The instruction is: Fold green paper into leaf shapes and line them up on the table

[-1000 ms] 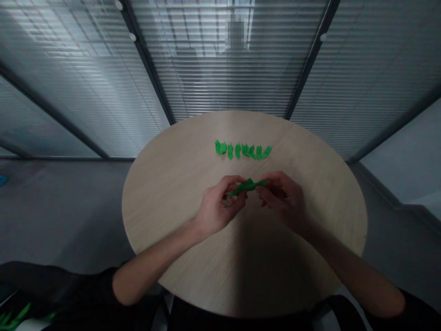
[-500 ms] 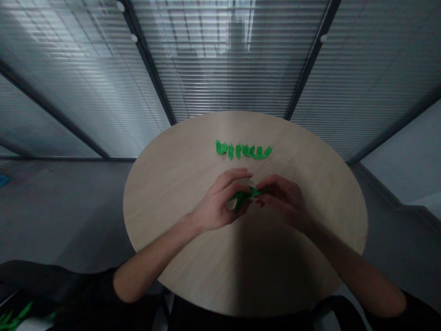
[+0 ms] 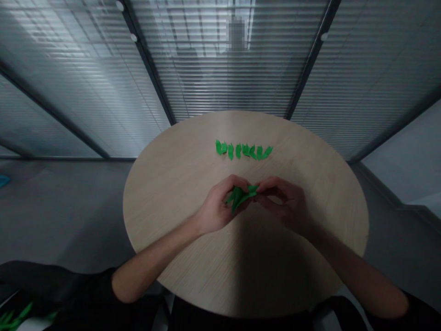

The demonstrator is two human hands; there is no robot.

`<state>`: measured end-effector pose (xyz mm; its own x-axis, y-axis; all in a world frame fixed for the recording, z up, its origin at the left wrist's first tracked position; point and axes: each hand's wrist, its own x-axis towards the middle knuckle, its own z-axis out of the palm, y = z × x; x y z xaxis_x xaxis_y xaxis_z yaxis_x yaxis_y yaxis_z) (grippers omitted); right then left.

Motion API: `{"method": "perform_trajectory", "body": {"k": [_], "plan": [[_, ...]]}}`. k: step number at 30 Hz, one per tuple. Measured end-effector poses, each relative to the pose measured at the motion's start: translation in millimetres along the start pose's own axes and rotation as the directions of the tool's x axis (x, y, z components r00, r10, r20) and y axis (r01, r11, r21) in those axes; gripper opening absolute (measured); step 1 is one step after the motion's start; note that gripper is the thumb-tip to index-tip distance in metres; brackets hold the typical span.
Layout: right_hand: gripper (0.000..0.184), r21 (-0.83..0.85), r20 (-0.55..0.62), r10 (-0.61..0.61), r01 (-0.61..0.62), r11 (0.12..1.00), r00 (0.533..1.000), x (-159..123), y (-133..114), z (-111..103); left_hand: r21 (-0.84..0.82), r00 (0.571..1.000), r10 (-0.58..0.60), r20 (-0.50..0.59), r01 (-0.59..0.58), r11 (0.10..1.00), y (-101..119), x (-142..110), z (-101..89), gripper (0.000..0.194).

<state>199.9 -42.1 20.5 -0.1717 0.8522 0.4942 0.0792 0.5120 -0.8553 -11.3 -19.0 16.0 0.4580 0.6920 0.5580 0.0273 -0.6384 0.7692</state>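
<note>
Green paper (image 3: 240, 196), left hand (image 3: 216, 207), right hand (image 3: 284, 201) pinching

Matt green paper (image 3: 239, 196), crisp folds, pale wood-grain table (image 3: 165, 207), smooth with a low sheen, black cloth sleeve (image 3: 86, 287), glossy glass panel (image 3: 220, 78)

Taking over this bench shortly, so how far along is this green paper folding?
Done: a row of small folded green paper pieces lies on the round wooden table. In hand: another green paper piece, pinched between the left hand and right hand. Left: that piece is not yet in the row. More green pieces show at the lower left corner; their number and state are hard to tell.
</note>
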Motion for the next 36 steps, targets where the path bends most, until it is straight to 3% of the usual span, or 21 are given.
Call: {"method": "perform_trajectory", "body": {"k": [3, 9, 14, 21, 27, 36], "plan": [[0.008, -0.005, 0.014, -0.033, 0.033, 0.999, 0.999, 1.2, -1.4, -0.8, -0.023, 0.999, -0.013, -0.032, 0.012, 1.000, 1.2, 0.6, -0.4, 0.011], [0.006, -0.044, 0.010, -0.077, 0.077, 0.996, 0.997, 3.0, -4.5, -0.8, -0.046, 0.999, -0.051, 0.012, 0.052, 0.998, 2.6, 1.2, -0.5, 0.014], [0.004, -0.090, 0.023, -0.013, 0.015, 0.996, 1.000, 2.8, -6.7, -0.4, -0.092, 0.996, -0.059, -0.069, 0.052, 0.994, 3.6, 1.3, 2.7, 0.010], [0.010, -0.002, 0.048, 0.088, -0.088, 0.996, 0.995, 1.7, -8.2, 2.4, -0.122, 0.988, -0.100, -0.118, 0.086, 0.989, 7.1, 1.1, 3.4, 0.012], [0.008, 0.028, 0.005, 0.130, -0.131, 0.991, 0.991, 1.2, -7.1, 2.3, -0.135, 0.980, -0.157, -0.120, 0.141, 0.981, 7.6, 2.1, 1.8, 0.010], [0.013, 0.015, -0.012, 0.122, -0.122, 0.992, 0.992, 0.7, -2.8, 3.0, -0.094, 0.981, -0.126, -0.147, 0.113, 0.989, 8.2, 1.9, 3.0, 0.013]]}}
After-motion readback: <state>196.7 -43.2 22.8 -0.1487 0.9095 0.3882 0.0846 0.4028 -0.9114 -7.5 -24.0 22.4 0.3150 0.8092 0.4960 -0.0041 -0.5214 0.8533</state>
